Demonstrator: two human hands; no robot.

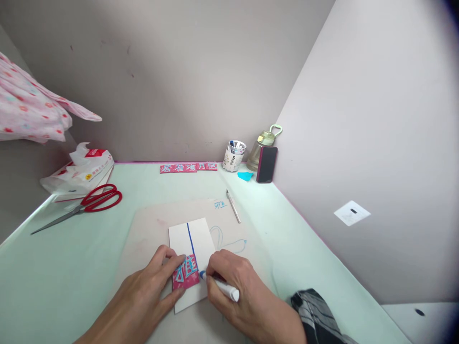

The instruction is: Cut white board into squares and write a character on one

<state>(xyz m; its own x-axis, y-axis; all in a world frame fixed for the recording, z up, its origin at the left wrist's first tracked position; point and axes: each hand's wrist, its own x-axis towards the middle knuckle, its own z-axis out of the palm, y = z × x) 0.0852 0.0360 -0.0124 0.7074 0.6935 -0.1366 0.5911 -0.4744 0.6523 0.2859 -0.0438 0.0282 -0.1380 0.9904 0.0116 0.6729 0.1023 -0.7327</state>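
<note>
Though partly hidden under the half-open left hand, pink card beside marker tight in right hand.

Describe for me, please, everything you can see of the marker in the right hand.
The marker is slim and white, apparently plastic, with a blue front end and a rounded white back end. The right hand grips it between thumb and fingers, hiding part of its barrel. It slants over the white card, blue end leftward, beside the pink piece. Whether its tip touches the card is unclear.
</note>
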